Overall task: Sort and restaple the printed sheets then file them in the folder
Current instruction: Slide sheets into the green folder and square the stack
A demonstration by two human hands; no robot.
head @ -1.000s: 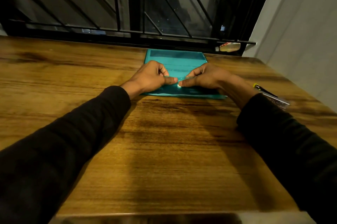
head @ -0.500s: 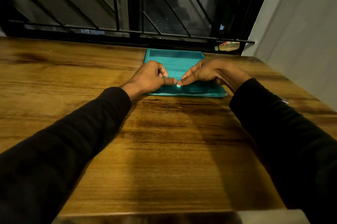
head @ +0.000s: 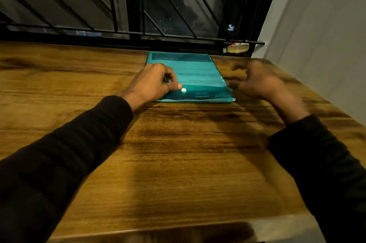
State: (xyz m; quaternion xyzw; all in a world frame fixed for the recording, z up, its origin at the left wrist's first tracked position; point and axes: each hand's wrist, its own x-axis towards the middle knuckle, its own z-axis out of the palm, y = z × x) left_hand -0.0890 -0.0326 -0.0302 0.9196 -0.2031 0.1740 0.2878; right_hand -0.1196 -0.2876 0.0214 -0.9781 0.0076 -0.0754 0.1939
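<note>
Since the earlier frames, the right hand (head: pixel 257 80) has been lifted away from the white snap button (head: pixel 183 90) and is now seen just beside the right edge of the teal folder (head: pixel 195 72), blurred by motion, its fingers spread and loosely curled with nothing held. By the left hand (head: pixel 152 83) the same place has been kept: it rests on the left part of the folder with its fingers curled under and the thumb laid flat, its tip just beside the button. Whether anything is pinched under those curled fingers cannot be told. Printed lines are seen faintly through the folder's translucent cover. The folder lies flat on the wooden table (head: pixel 178 153), near the far edge, below the barred window (head: pixel 118 5). Both forearms are covered by dark sleeves (head: pixel 69 153). A small bottle (head: pixel 236 47) lies on the sill at the right.
</note>
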